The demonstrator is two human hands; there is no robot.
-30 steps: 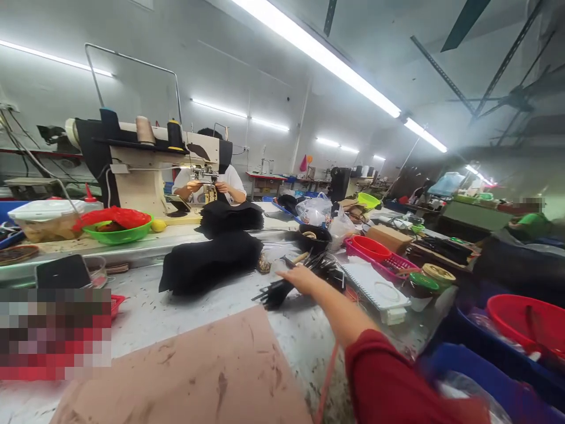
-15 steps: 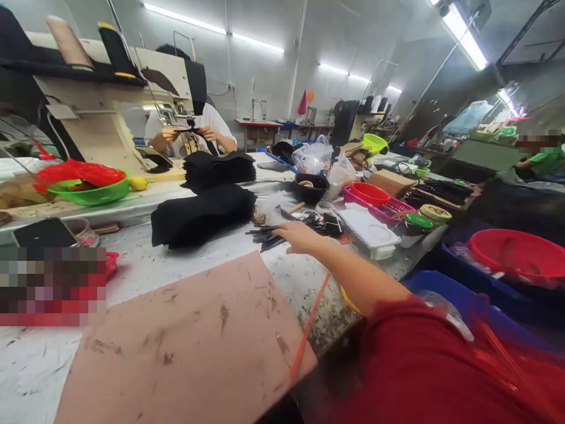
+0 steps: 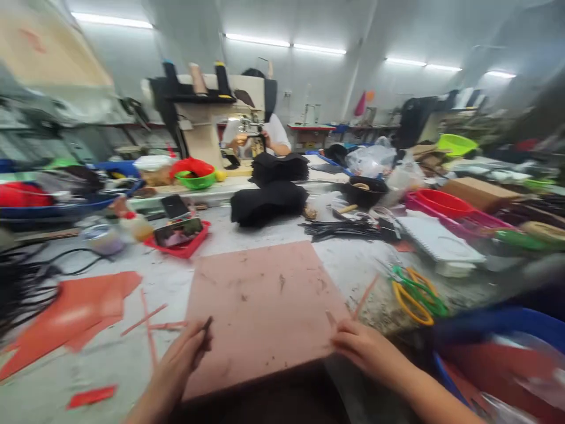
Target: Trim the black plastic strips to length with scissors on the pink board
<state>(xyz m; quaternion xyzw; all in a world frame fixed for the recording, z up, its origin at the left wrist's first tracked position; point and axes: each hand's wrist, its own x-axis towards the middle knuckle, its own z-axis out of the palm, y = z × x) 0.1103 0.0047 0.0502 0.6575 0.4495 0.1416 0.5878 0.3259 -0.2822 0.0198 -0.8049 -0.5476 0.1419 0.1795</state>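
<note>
A small dark strip (image 3: 207, 323) pokes up from between the thumb and fingers of my left hand (image 3: 188, 350), over the left edge of a stained pink board (image 3: 260, 294). On the board's right edge rests my right hand (image 3: 359, 341), its fingers pinched together; whatever they hold is hidden and blurred. A thin orange strip (image 3: 365, 296) lies just beyond the right fingers. Past the board's far edge is a bunch of black strips (image 3: 344, 229). Two stacks of black material, a nearer one (image 3: 267, 205) and a farther one (image 3: 280, 168), stand behind.
Orange sheet pieces (image 3: 88, 306) and a red scrap (image 3: 92, 396) lie at left. A red tray (image 3: 185, 246) holds a phone. Scissors with yellow and green handles (image 3: 417, 294) lie at right, near a blue tub (image 3: 521, 321). Someone works at a sewing machine (image 3: 203, 129) opposite.
My right hand has come back from the black strips to the board's right edge. My left hand has come into view with a small dark strip. The view has swung left.
</note>
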